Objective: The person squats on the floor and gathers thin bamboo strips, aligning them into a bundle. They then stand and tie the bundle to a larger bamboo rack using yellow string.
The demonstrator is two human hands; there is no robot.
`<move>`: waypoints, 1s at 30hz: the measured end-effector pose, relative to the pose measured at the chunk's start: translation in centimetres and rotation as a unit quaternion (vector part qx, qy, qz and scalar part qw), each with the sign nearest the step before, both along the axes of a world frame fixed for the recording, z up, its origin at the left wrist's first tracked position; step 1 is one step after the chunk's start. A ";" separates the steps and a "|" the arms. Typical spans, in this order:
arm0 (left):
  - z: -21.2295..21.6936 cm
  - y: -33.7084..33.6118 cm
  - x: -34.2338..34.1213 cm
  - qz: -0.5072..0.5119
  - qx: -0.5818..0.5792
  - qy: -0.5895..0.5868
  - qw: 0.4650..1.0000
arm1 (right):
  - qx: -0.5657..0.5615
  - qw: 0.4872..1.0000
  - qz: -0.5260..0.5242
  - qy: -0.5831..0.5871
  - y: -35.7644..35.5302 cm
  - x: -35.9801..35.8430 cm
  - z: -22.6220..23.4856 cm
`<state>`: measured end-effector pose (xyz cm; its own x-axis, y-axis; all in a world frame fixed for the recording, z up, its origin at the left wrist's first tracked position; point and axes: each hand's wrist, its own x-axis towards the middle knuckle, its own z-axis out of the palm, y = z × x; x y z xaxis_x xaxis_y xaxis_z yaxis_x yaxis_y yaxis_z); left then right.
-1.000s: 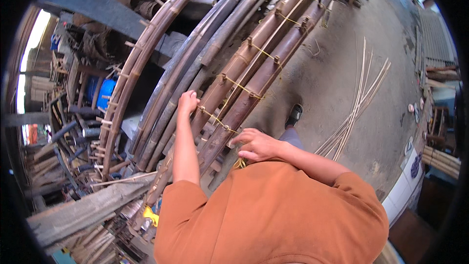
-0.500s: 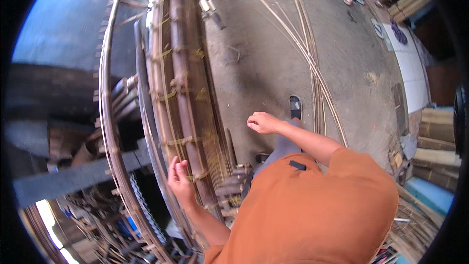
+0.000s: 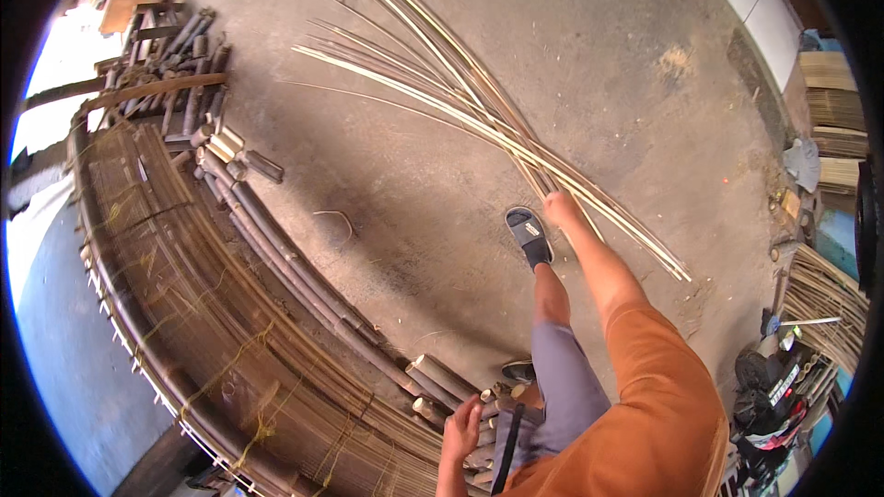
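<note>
Long, thin bamboo strips [image 3: 442, 83] lie crossed in a loose bundle on the concrete floor ahead. My right hand [image 3: 560, 209] hangs over the near part of the bundle, beside my sandalled foot [image 3: 529, 232]. Its fingers are bent and partly hidden; whether they touch a strip I cannot tell. Low in the picture, my left hand [image 3: 460, 428] is loosely curled with thumb and fingers apart and nothing visible in it. It is next to cut bamboo pole ends [image 3: 437, 382] and a long rack of fine bamboo slats [image 3: 239, 313] tied with yellow cord.
Bamboo poles [image 3: 295, 267] lie along the rack's right side. Short bamboo pieces [image 3: 189, 64] are heaped at the far left. Stacked slat bundles [image 3: 833, 120] stand along the right edge, with a pile of strips [image 3: 829, 299] and dark clutter [image 3: 760, 387] nearer.
My view has swung right and down, so the rack now appears lower left. My right hand has gone down toward the floor strips, and one foot is further forward.
</note>
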<state>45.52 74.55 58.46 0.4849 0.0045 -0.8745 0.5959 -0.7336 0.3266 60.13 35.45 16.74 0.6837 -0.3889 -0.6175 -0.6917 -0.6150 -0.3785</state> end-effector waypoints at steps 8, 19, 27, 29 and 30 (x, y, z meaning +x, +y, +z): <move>-6.8 2.9 -0.2 0.264 0.158 0.142 0.941 | -0.121 0.984 0.052 0.121 -7.9 5.7 -16.4; -3.3 1.8 2.9 0.312 0.157 0.130 0.928 | 0.053 0.996 -0.025 -0.075 -8.1 5.3 -8.7; 1.5 3.4 1.0 0.300 0.040 0.008 0.953 | 0.124 0.921 -0.040 -0.366 -1.1 18.4 26.7; 2.4 4.2 2.4 0.232 0.080 -0.026 0.969 | 0.114 0.887 -0.021 -0.447 1.7 22.9 33.4; 3.6 4.3 4.2 0.181 0.109 -0.058 0.976 | 0.108 0.888 0.001 -0.447 2.8 25.1 37.2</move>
<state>49.75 78.87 62.10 0.5128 0.3728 -0.7733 0.7970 -0.5415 0.2674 85.26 38.27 53.90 0.9390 -0.3252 0.1120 -0.0544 -0.4618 -0.8853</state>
